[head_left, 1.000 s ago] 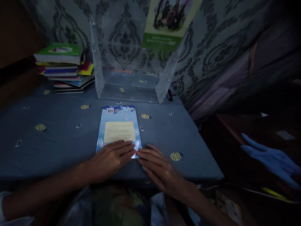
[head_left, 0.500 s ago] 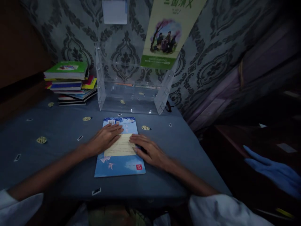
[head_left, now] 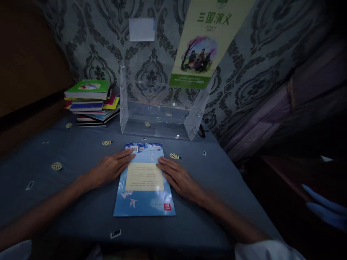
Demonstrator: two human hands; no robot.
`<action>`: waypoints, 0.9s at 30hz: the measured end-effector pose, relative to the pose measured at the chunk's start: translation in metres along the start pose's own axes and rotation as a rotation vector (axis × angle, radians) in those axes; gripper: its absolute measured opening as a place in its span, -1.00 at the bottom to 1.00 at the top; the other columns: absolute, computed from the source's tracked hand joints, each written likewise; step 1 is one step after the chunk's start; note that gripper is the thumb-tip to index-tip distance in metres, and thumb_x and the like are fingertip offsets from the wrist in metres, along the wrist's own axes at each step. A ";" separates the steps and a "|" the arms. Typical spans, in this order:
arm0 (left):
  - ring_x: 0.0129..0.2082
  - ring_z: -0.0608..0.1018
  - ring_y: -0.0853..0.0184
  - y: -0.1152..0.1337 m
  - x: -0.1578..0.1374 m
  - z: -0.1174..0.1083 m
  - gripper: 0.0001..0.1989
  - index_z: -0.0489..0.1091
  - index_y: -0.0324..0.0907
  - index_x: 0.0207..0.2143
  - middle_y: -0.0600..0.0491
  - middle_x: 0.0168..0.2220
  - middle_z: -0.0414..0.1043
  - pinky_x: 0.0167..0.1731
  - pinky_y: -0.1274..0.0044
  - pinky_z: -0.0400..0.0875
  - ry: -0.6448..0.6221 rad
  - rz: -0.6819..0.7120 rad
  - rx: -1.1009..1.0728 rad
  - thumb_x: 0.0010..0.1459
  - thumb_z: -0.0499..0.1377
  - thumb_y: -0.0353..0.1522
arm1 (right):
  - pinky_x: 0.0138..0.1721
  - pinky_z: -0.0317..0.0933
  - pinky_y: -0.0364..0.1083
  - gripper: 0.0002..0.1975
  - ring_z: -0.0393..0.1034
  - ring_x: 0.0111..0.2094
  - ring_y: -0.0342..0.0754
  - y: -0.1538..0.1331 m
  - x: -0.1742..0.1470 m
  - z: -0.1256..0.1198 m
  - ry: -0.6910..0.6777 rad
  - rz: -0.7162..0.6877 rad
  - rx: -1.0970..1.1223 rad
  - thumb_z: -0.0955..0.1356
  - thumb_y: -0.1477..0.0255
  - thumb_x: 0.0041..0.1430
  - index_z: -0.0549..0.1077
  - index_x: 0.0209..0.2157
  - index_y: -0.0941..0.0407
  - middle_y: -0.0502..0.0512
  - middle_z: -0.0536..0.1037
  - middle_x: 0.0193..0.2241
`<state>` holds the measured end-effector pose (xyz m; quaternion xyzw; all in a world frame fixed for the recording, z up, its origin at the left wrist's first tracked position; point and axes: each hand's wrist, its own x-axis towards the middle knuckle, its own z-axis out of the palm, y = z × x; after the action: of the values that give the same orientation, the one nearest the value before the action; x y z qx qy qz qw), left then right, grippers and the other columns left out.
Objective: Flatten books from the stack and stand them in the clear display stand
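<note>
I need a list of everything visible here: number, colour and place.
Book: 1, blue, centre front
Book pile: 1, mixed colours, back left
Stand: 1, clear, back middle
Picture cover: 1, cream-green, upper right
Card: 1, white, upper middle
Tablecloth: 1, grey-blue, under book
Wall: 1, grey patterned, behind
Curtain: 1, purple, right
Glove-like object: 1, blue, right edge
Small object: 1, dark, right of stand
Panel: 1, brown, left edge
Left hand: 1, bare, book's upper left
Right hand: 1, bare, book's right edge
Sleeves: 2, pale, lower corners
</note>
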<state>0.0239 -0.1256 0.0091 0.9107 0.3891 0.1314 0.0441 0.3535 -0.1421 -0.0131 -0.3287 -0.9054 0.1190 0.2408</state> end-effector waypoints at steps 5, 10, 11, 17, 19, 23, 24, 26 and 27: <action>0.32 0.32 0.18 0.022 -0.027 0.000 -0.55 0.21 -0.05 0.34 0.01 0.36 0.18 0.24 0.34 0.33 0.026 0.031 -0.005 0.45 -0.05 -0.30 | 0.38 -0.01 0.19 -0.33 -0.02 0.41 0.08 -0.027 -0.037 -0.014 -0.127 -0.057 -0.034 0.29 0.21 0.40 0.00 0.42 0.02 0.20 0.14 0.39; 0.31 0.32 0.20 0.049 -0.055 0.000 -0.47 0.06 0.05 0.39 0.07 0.36 0.16 0.26 0.35 0.31 0.063 0.087 -0.055 0.42 0.01 -0.34 | 0.40 -0.13 0.19 0.09 -0.19 0.44 0.16 -0.067 -0.070 -0.036 -0.300 -0.094 -0.032 0.46 0.04 0.14 -0.20 0.45 0.06 0.27 -0.08 0.44; 0.31 0.32 0.20 0.053 -0.059 0.000 -0.46 0.04 0.05 0.40 0.07 0.36 0.15 0.26 0.36 0.31 0.055 0.089 -0.064 0.42 0.02 -0.35 | 0.40 -0.13 0.19 0.07 -0.20 0.44 0.17 -0.074 -0.075 -0.036 -0.313 -0.099 -0.043 0.48 0.13 0.15 -0.20 0.45 0.07 0.28 -0.09 0.44; 0.32 0.31 0.19 0.059 -0.067 0.001 -0.44 0.03 0.07 0.40 0.08 0.37 0.13 0.29 0.32 0.25 0.041 0.077 -0.100 0.41 0.03 -0.36 | 0.32 0.07 0.24 -0.19 0.00 0.40 0.19 -0.085 -0.084 -0.010 -0.195 -0.125 -0.219 0.43 0.50 0.17 0.08 0.39 0.03 0.33 0.18 0.36; 0.31 0.32 0.18 0.059 -0.066 0.000 -0.45 0.06 0.09 0.39 0.08 0.36 0.14 0.29 0.31 0.25 0.038 0.067 -0.141 0.40 0.04 -0.36 | 0.26 0.18 0.21 -0.34 0.12 0.35 0.17 -0.085 -0.081 -0.006 -0.117 -0.155 -0.238 0.41 0.49 0.22 0.23 0.32 0.02 0.31 0.33 0.28; 0.30 0.35 0.15 0.056 -0.063 -0.010 -0.54 0.26 0.12 0.29 0.10 0.33 0.22 0.28 0.26 0.24 0.028 0.003 -0.295 0.37 0.10 -0.30 | 0.15 0.32 0.10 -0.63 0.31 0.23 0.10 -0.088 -0.062 -0.017 -0.050 -0.169 -0.169 0.35 0.45 0.34 0.42 0.16 0.03 0.25 0.53 0.10; 0.30 0.35 0.13 0.054 -0.061 -0.013 -0.57 0.32 0.12 0.25 0.11 0.31 0.25 0.29 0.24 0.23 0.024 -0.030 -0.352 0.36 0.11 -0.27 | 0.10 0.35 0.07 -0.69 0.34 0.20 0.08 -0.087 -0.055 -0.021 -0.028 -0.164 -0.123 0.34 0.42 0.36 0.45 0.11 0.05 0.24 0.56 0.05; 0.28 0.38 0.11 0.049 -0.056 -0.018 -0.65 0.45 0.11 0.15 0.10 0.25 0.35 0.29 0.21 0.20 0.027 -0.108 -0.503 0.35 0.10 -0.19 | 0.01 0.39 -0.02 -0.74 0.42 0.11 0.04 -0.084 -0.040 -0.027 0.037 -0.179 0.029 0.30 0.34 0.40 0.49 0.03 0.08 0.24 0.59 -0.05; 0.26 0.40 0.09 0.047 -0.053 -0.021 -0.65 0.51 0.09 0.09 0.08 0.22 0.40 0.30 0.20 0.18 0.031 -0.151 -0.597 0.35 0.07 -0.14 | -0.02 0.40 -0.05 -0.73 0.45 0.06 0.01 -0.080 -0.032 -0.030 0.070 -0.196 0.130 0.28 0.30 0.41 0.49 0.02 0.10 0.24 0.60 -0.09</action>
<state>0.0159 -0.1962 0.0269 0.8240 0.4004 0.2503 0.3132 0.3469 -0.2220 0.0307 -0.2262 -0.9146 0.1415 0.3038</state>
